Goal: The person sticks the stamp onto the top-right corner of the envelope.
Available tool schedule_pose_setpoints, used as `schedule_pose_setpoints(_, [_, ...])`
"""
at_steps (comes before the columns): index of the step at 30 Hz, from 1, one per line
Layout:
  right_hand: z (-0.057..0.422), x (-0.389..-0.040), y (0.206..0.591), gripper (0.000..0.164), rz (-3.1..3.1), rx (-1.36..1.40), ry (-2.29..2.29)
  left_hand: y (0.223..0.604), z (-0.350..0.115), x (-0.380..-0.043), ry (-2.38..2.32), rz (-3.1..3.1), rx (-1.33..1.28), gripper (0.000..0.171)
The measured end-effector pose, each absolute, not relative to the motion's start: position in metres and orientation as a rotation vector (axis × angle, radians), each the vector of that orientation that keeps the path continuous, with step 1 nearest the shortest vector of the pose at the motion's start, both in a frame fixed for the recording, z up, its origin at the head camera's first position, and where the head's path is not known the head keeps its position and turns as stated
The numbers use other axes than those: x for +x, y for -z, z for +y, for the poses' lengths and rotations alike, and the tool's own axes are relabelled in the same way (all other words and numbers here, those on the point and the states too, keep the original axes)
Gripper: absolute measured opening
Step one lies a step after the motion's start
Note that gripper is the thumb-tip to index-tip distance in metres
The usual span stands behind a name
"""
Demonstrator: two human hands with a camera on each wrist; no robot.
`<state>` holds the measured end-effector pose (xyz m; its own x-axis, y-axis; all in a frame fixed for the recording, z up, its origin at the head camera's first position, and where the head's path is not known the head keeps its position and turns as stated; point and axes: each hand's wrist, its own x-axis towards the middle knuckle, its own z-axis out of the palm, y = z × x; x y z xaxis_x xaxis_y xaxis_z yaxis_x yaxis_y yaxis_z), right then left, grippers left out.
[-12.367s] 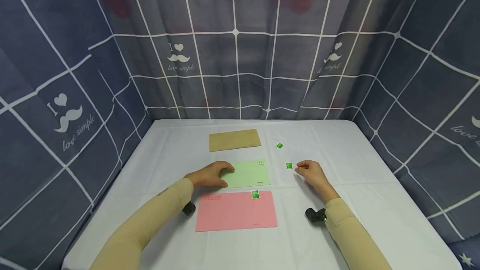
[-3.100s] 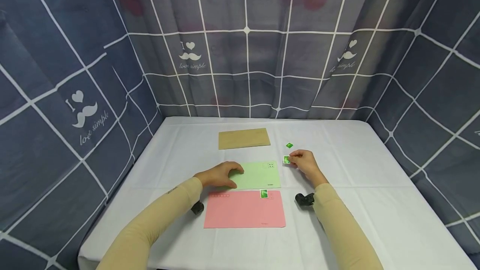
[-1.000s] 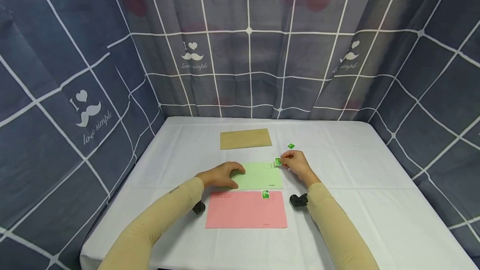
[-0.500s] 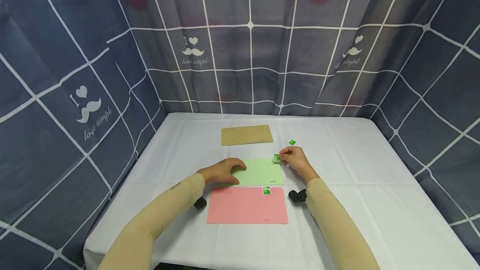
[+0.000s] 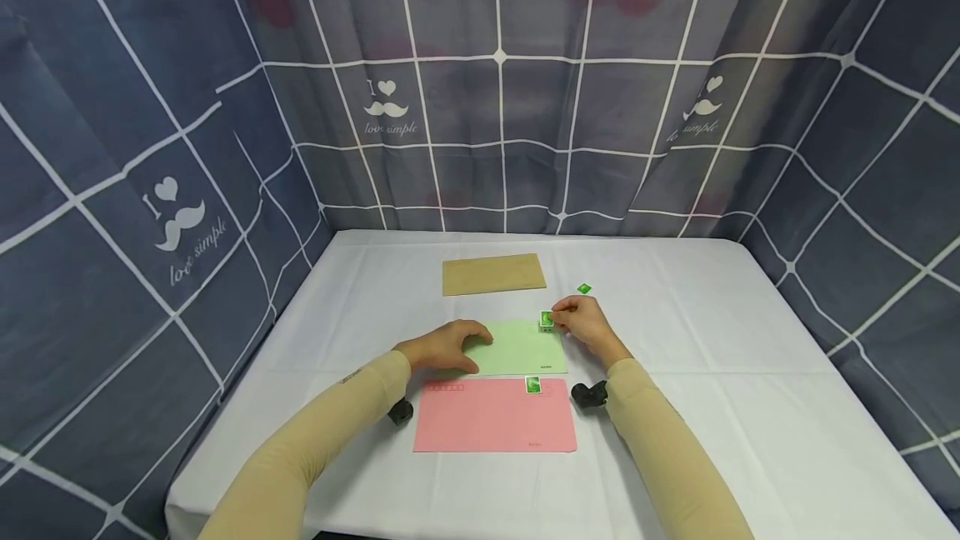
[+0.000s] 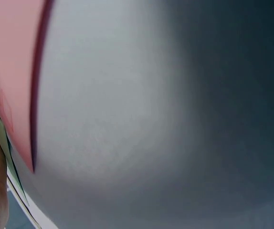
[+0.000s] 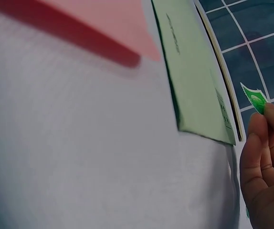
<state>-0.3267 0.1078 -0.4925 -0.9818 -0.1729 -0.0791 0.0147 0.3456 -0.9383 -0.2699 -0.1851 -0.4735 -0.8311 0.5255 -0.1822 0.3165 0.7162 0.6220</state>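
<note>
A green postage stamp [image 7: 255,98] is pinched between the thumb and index finger of my right hand [image 5: 588,325]. In the head view, the stamp overlaps the upper right corner of the pale green envelope [image 5: 517,348], by its printed box. The right wrist view shows the stamp tilted, slightly curled and raised off the envelope. My left hand [image 5: 444,347] rests on the left end of the green envelope, thumb and fingers spread apart. Below lies a pink envelope [image 5: 491,419] with another green stamp [image 5: 533,385] near its upper right corner.
A brown envelope [image 5: 493,274] lies at the back of the white-covered table [image 5: 675,298]. Right of it is a loose green stamp [image 5: 584,288]. Dark checked curtains [image 5: 457,107] stand around the table's back and sides.
Over the earlier frames, my right hand picked up a stamp from the table and carried it left over the green envelope's corner. My left hand keeps its place on the envelope.
</note>
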Motion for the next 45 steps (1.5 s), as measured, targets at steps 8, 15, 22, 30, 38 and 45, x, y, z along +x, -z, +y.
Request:
schedule_pose_setpoints(8, [0.104, -0.329, 0.493, 0.011, 2.416, -0.172, 1.703, 0.472, -0.185, -0.27, -0.855, 2.578, 0.648, 0.053])
schedule_pose_setpoints(15, [0.102, -0.329, 0.494, 0.009, 2.413, -0.197, 1.686, 0.472, -0.183, -0.268, -0.877, 2.567, 0.665, 0.052])
schedule_pose_setpoints(22, [0.1, -0.33, 0.495, 0.008, 2.421, -0.192, 1.675, 0.471, -0.183, -0.269, -0.879, 2.571, 0.678, 0.052])
schedule_pose_setpoints(30, [0.099, -0.331, 0.498, 0.01, 2.429, -0.201, 1.659, 0.474, -0.182, -0.27, -0.884, 2.562, 0.678, 0.052])
schedule_pose_setpoints(38, [0.094, -0.328, 0.499, 0.009, 2.464, -0.201, 1.622, 0.473, -0.183, -0.267, -0.88, 2.564, 0.678, 0.052])
schedule_pose_setpoints(45, [0.092, -0.327, 0.496, 0.008, 2.488, -0.219, 1.614, 0.471, -0.184, -0.268, -0.87, 2.567, 0.68, 0.052])
